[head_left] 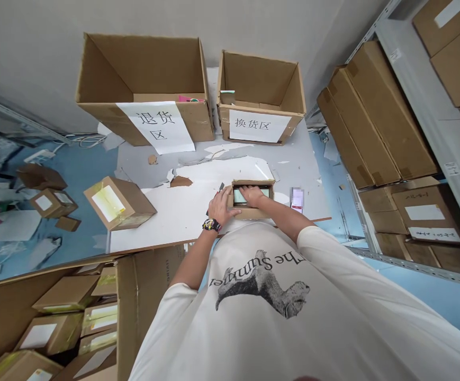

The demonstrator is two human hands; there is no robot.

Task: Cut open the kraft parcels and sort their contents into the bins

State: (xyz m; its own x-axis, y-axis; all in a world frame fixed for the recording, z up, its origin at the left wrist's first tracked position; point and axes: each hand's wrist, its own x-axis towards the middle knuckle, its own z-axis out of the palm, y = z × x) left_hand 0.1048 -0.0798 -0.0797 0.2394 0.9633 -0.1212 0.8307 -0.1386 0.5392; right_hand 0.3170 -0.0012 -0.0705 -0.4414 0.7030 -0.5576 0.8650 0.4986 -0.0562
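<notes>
Our left hand [222, 207] and right hand [252, 194] sit close together on a small cardboard box [249, 214] on the table [182, 211], though we cannot tell whether either one is gripping. The left, with a black and yellow wristwatch [211, 225] just below it, cups the box's near left corner, and the dark end of a utility knife [221, 188] shows just beside it. The right reaches over the box's rim, resting on a pale green item [240, 197] inside.

Well to the left of our hands, small cartons [51, 203] lie on the blue floor [90, 164], and a taped carton [119, 203] sits at the table's left edge. Nearer us on that side, a large open carton [142, 286] holds packed boxes. Ahead of the hands stand two open cartons: the left open carton [142, 69] bears a paper sign [156, 127] reading 退货区, and the right open carton [259, 79] bears a second paper sign [259, 126] reading 换货区. Just right of our hands, a blurred white object [296, 200] lies on the table. Further right, a metal shelf [420, 69] carries stacked sealed cartons [376, 116].
</notes>
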